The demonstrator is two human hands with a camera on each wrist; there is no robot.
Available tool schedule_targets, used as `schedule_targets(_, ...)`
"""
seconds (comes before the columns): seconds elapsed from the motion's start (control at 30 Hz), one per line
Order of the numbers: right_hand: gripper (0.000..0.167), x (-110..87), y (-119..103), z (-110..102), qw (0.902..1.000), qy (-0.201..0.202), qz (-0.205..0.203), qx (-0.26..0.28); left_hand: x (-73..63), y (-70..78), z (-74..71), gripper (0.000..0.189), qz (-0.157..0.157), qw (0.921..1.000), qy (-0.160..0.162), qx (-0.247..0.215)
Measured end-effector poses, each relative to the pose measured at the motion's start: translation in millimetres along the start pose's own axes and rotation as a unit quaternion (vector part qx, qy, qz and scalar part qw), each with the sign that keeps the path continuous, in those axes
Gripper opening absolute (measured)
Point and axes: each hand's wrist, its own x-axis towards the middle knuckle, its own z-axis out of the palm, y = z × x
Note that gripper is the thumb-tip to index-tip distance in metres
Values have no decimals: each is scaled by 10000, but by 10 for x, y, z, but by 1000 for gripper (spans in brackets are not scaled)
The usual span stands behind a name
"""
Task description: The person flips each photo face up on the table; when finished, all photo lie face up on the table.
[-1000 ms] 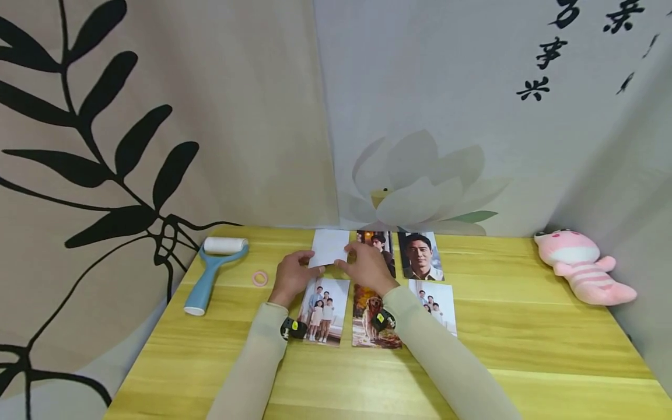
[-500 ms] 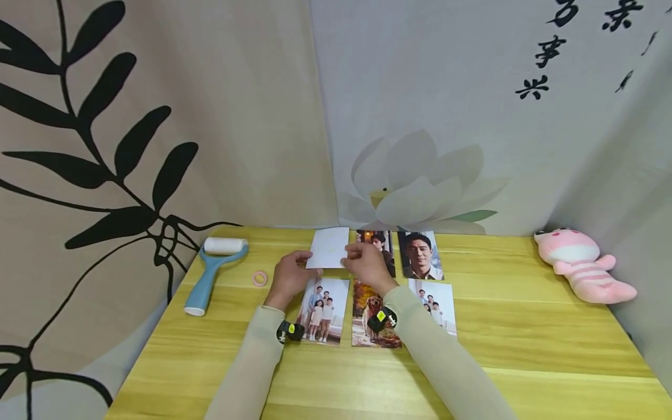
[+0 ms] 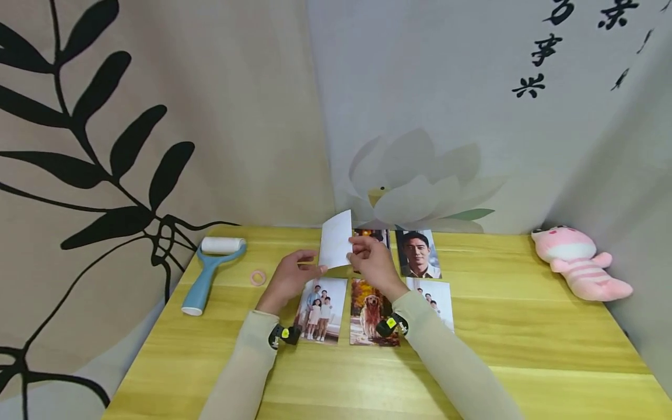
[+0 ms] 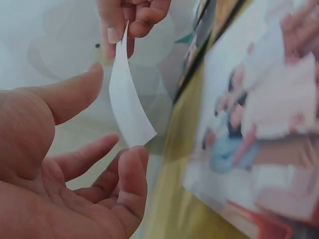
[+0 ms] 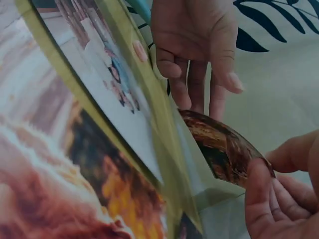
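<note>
My right hand (image 3: 374, 262) pinches a photo print (image 3: 336, 240) by its right edge, lifted and tilted above the table's back edge. Its blank white back faces the head camera; in the right wrist view the bent print (image 5: 219, 149) shows a brown and dark picture side. My left hand (image 3: 291, 277) is at the lower left corner, thumb apart from the fingers. In the left wrist view the fingertips (image 4: 133, 162) are at the print's lower end; whether they touch it I cannot tell. Below lie a family photo (image 3: 321, 310) and a dog photo (image 3: 367, 315).
A man's portrait (image 3: 418, 254) and another family photo (image 3: 431, 300) lie to the right; a photo (image 3: 379, 235) behind my right hand is partly covered. A blue-handled lint roller (image 3: 207, 277) and a pink ring (image 3: 258, 277) lie left. A pink plush toy (image 3: 580, 262) lies far right.
The print has risen off the table and turned more upright, shifting slightly right in my right hand's pinch. My left hand has loosened from its left edge, its thumb now apart from the print.
</note>
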Motion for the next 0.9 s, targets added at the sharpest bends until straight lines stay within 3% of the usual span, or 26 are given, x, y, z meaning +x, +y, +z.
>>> schedule_targets(0.23,41,-129,-88,-41,9983,202,-518,-156,-50,178,151,45,428,9984,-40,-356)
schedule_targets(0.37,39,-201,-136,3,9974,129,-673,-213,-71,241,242,40,340,9949,-88,-948)
schedule_targets(0.57,28,-297,-160,88,9929,-19,-1024,-607,-132,311,307,40,248,9821,-144,-1863)
schedule_targets(0.77,23,-347,-141,122,9857,-26,-1328,-1036,-137,353,374,42,304,9796,3,-1984)
schedule_targets(0.9,22,-372,-118,110,9851,-157,-1403,-987,-118,335,409,37,269,9795,163,-1990)
